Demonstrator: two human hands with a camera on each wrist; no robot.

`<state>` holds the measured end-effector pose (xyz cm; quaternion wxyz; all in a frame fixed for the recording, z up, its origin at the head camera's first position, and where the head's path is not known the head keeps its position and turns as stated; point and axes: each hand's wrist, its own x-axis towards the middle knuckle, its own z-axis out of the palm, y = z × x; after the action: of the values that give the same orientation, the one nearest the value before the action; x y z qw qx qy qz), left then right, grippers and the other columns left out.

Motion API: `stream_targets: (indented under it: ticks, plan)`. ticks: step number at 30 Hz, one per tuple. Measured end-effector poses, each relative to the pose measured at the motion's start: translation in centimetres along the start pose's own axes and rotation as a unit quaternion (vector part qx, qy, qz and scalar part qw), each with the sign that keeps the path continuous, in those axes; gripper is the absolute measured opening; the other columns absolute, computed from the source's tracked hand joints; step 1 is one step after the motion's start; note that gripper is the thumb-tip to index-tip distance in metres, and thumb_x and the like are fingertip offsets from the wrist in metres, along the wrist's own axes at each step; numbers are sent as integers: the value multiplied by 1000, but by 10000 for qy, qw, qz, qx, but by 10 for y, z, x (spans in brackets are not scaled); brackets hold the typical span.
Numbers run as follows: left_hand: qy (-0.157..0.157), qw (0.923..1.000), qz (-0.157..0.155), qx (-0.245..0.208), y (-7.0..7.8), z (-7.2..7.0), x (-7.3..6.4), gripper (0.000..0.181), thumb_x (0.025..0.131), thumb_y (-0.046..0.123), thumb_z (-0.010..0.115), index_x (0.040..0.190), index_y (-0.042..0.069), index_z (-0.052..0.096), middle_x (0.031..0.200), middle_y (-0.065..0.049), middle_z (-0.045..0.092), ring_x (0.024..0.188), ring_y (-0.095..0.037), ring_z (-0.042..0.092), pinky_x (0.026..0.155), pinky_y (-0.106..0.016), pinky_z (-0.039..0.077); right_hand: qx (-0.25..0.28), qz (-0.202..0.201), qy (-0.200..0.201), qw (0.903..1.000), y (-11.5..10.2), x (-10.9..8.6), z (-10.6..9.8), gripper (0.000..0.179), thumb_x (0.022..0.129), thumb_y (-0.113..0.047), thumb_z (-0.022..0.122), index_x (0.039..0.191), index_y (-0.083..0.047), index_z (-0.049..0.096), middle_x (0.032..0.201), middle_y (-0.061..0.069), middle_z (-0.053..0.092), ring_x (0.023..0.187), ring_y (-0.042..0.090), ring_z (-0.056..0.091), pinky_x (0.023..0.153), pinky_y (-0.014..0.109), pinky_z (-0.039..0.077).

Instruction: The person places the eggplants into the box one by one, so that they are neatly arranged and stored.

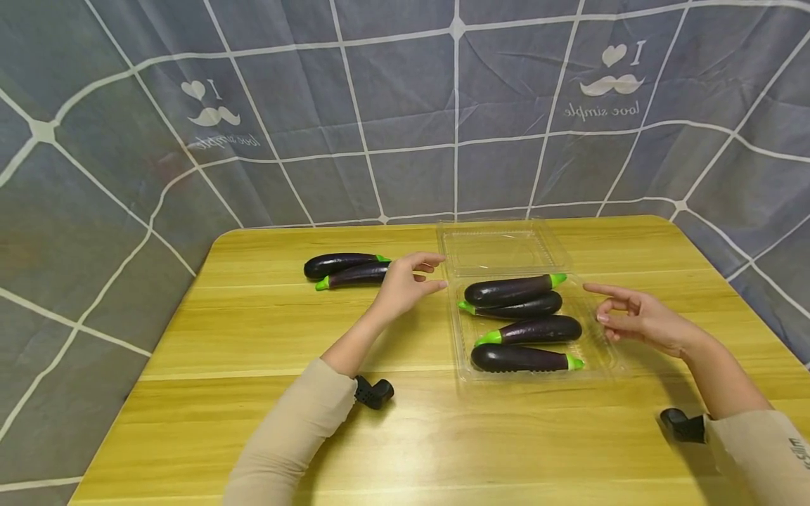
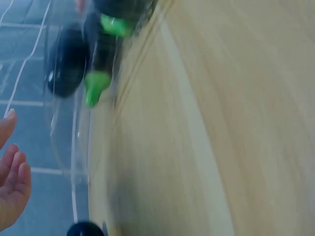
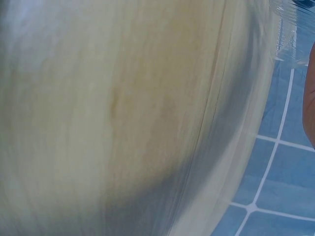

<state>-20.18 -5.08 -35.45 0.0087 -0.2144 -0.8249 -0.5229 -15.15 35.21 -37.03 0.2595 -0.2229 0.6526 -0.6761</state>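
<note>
A clear plastic clamshell box [image 1: 457,344] lies unfolded on the table, its lid [image 1: 500,251] laid back toward the curtain. Inside its near half are several dark eggplants [image 1: 520,358] with green stem ends, lying crosswise and pointing different ways. My left hand [image 1: 403,289] hovers at the box's left edge, thumb and fingers spread with nothing between them. Beyond the right edge, my right hand [image 1: 648,322] is held with its index finger extended toward the box and the others loosely bent, holding nothing. The left wrist view shows blurred eggplants [image 2: 67,61] beside the left fingers.
Two more eggplants [image 1: 338,264] lie side by side left of the box, partly behind my left hand. The wooden table [image 1: 253,422] meets a grey checked curtain [image 1: 411,91] at the back and sides. A black wrist device [image 1: 375,392] sticks out from the left sleeve.
</note>
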Motion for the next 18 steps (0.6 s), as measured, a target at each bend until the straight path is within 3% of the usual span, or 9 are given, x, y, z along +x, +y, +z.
stream_targets:
  ticks: [5, 18]
  plan:
    - [216, 9994, -265, -67, -9, -19, -5, 41, 81, 10, 73, 121, 6, 62, 118, -10, 61, 104, -24, 57, 87, -39, 48, -7, 13, -9, 10000, 0, 0, 0, 55, 95, 11, 38, 140, -20, 40, 96, 5, 58, 73, 11, 58, 63, 25, 52]
    - [621, 9970, -432, -133, -32, -63, -18, 42, 81, 10, 73, 120, 4, 61, 119, -15, 60, 107, -31, 55, 88, -40, 46, -46, -39, -20, 10000, 1, -1, -1, 55, 95, 12, 37, 142, -18, 38, 96, 5, 58, 72, 11, 58, 62, 25, 52]
